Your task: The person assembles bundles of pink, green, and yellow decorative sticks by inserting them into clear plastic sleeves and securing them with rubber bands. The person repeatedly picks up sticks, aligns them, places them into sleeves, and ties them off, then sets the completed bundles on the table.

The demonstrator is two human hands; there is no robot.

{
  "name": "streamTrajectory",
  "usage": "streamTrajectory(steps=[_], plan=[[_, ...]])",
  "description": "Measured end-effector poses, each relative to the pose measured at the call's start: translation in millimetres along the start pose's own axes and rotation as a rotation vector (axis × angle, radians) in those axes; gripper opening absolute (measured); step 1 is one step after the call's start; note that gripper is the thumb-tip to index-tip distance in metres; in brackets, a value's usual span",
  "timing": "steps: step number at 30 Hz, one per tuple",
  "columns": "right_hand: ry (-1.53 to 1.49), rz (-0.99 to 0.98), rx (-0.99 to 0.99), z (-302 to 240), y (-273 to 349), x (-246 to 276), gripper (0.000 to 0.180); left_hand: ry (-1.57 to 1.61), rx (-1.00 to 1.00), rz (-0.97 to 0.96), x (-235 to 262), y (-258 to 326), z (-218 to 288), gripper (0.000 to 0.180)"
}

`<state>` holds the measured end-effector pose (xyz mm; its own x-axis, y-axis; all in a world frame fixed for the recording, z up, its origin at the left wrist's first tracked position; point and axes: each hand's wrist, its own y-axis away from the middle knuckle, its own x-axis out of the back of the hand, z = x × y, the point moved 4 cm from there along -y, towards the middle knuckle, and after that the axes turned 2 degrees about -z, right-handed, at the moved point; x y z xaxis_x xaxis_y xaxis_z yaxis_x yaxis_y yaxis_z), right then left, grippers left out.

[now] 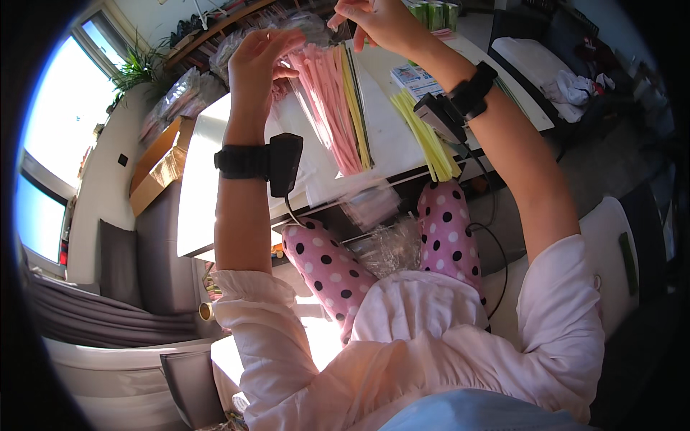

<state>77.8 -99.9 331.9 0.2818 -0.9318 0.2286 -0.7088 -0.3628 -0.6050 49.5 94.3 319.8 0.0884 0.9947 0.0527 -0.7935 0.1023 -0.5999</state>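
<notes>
Both my hands reach over the far part of a white table (201, 190). My left hand (260, 61) hovers by the far end of a bundle of long pink strips (327, 108), its fingers bent and apart. I make out nothing held in it. My right hand (377, 25) is raised to the right of that bundle at the top edge. Its fingers are spread, and nothing shows between them. Yellow and dark green strips (353, 108) lie along the pink ones. Under my right forearm rests a bundle of yellow-green strips (425, 136).
A printed sheet or packet (417, 80) and several green cans (433, 14) stand farther right. Clear plastic wrap (392, 248) hangs between my knees. Left of the table is an open cardboard box (162, 165). Wrist devices trail black cables (503, 251).
</notes>
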Motion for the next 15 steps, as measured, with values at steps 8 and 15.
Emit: streamTrajectory(steps=[8,15], plan=[[0.028,0.099,0.005,25.6,-8.6,-18.0,0.026,0.063,0.090,0.054,-1.4,8.8,-23.7,0.051],[0.041,-0.074,-0.117,48.1,22.3,-18.0,0.043,-0.026,0.204,0.014,-6.1,22.0,-55.6,0.028]])
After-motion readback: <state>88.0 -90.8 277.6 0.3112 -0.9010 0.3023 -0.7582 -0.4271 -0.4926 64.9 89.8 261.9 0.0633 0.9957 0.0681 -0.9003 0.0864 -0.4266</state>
